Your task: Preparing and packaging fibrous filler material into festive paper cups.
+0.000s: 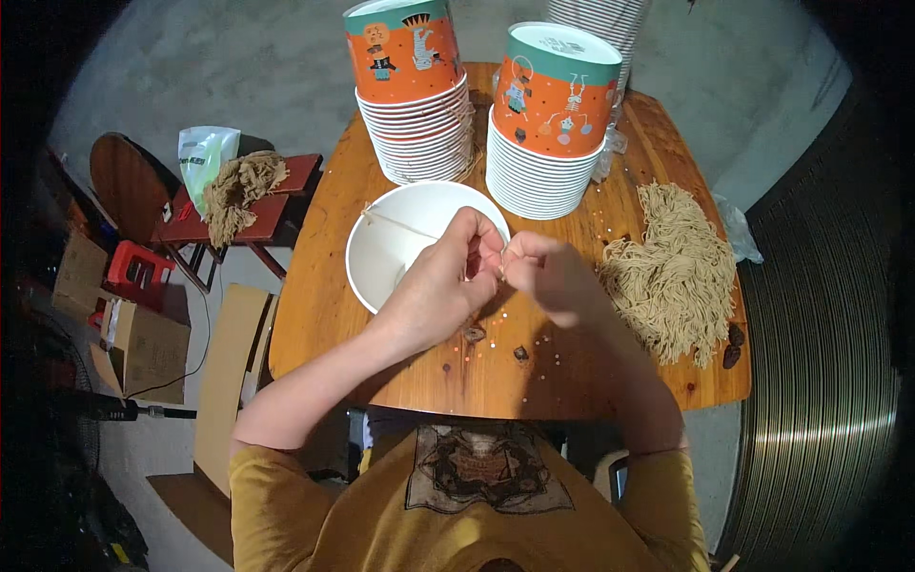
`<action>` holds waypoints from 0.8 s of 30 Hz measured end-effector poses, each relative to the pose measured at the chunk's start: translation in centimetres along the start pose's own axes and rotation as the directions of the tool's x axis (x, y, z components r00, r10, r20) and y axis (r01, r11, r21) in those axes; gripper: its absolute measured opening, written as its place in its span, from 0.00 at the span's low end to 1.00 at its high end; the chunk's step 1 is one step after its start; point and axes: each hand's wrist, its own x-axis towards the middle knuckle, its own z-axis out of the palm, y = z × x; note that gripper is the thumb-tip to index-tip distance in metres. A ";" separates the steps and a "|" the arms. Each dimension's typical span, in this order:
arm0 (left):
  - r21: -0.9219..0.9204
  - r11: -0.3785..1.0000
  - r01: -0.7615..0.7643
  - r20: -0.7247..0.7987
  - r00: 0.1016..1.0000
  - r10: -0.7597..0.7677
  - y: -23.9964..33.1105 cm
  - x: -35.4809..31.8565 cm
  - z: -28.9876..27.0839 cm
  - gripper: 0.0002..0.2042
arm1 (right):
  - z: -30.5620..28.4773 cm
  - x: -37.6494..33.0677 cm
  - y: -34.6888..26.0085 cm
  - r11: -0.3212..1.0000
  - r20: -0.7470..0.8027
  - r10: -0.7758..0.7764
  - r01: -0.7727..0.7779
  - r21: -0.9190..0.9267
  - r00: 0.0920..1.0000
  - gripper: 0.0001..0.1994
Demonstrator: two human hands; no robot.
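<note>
Via remote view, I see left hand [443,278] and right hand [555,276] curled, fingertips meeting; grip, cannot tell. Thin beige cord [396,223] crosses round white bowl [366,267], nearer the brown wooden bench's [319,329] left edge. Risk: snagged cord drags bowl; brushed small pale beads [558,361] roll off front edge.

Left hand [440,275] and right hand [553,276] pinch close together.
</note>
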 end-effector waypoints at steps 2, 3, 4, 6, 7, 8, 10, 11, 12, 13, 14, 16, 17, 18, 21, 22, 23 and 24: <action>-0.005 1.000 -0.012 -0.007 1.000 0.011 -0.2 0.0 -0.1 0.10 | -0.6 0.1 -0.2 0.994 0.065 0.043 -0.050 0.100 0.997 0.04; -0.030 1.000 0.007 -0.006 1.000 -0.007 -0.4 -0.1 -0.3 0.10 | -1.2 -0.2 -1.7 0.969 0.153 0.145 -0.172 0.180 0.978 0.05; -0.054 0.998 0.025 -0.004 1.000 -0.025 -0.6 -0.1 -0.5 0.10 | -1.4 -0.3 -2.5 0.923 0.246 0.236 -0.296 0.246 0.940 0.06; -0.109 0.989 0.104 0.012 0.995 -0.104 0.1 0.0 -0.5 0.09 | -1.4 -0.8 -2.3 0.934 0.201 0.197 -0.246 0.258 0.959 0.08; -0.161 0.969 0.187 0.031 0.982 -0.185 0.4 0.0 -0.5 0.09 | -1.2 -1.1 -2.1 0.942 0.160 0.159 -0.198 0.269 0.974 0.09; -0.161 0.969 0.187 0.030 0.982 -0.185 0.2 0.0 -0.5 0.09 | -0.8 -1.3 -1.9 0.943 0.161 0.158 -0.197 0.269 0.974 0.09; -0.125 0.988 0.094 0.009 0.996 -0.094 -0.3 0.1 -0.5 0.09 | 0.0 -1.6 -1.5 0.956 0.047 0.060 -0.071 0.283 0.997 0.10; -0.125 0.988 0.095 0.008 0.995 -0.095 -0.3 0.0 -0.6 0.09 | 0.2 -1.8 -1.5 0.956 0.049 0.060 -0.071 0.284 0.997 0.10; -0.129 0.987 0.094 0.005 0.996 -0.094 -0.4 0.0 -0.6 0.09 | 0.3 -2.1 -1.6 0.981 0.033 0.010 -0.016 0.194 0.999 0.10; -0.133 0.987 0.092 0.001 0.996 -0.093 -0.4 -0.1 -0.6 0.09 | 0.3 -2.1 -1.6 0.994 0.022 -0.042 0.039 0.102 0.999 0.11; -0.134 0.987 0.090 0.005 0.996 -0.090 -0.3 0.0 -0.6 0.09 | 0.3 -2.2 -1.6 0.994 0.018 -0.042 0.040 0.101 0.999 0.11; -0.137 0.988 0.067 0.021 0.998 -0.064 -0.3 0.0 -0.6 0.09 | 0.3 -2.2 -1.3 0.982 0.020 -0.013 0.009 0.189 1.000 0.10; -0.136 0.989 0.065 0.023 0.998 -0.063 -0.3 0.0 -0.6 0.09 | 0.1 -1.9 -1.1 0.982 0.018 -0.014 0.010 0.188 1.000 0.10; -0.166 0.983 0.077 0.030 0.997 -0.073 -0.3 0.0 -0.6 0.09 | -0.1 -1.6 -1.0 0.969 0.044 0.006 -0.016 0.248 0.999 0.09; -0.221 0.969 0.107 0.046 0.994 -0.100 -0.2 0.0 -0.6 0.09 | -0.2 -1.3 -0.4 0.950 0.060 0.008 -0.027 0.311 0.998 0.08; -0.246 0.961 0.127 0.056 0.992 -0.117 -0.2 0.0 -0.7 0.09 | -0.2 -1.4 -0.2 0.949 0.049 -0.005 -0.011 0.317 0.999 0.08; -0.246 0.961 0.128 0.055 0.992 -0.118 -0.2 0.0 -0.7 0.09 | -0.1 -1.5 -0.2 0.948 0.050 -0.005 -0.011 0.317 0.999 0.08; -0.263 0.955 0.134 0.057 0.991 -0.123 -0.3 0.0 -0.7 0.09 | 0.1 -1.6 -0.2 0.952 -0.003 -0.069 0.067 0.299 0.998 0.07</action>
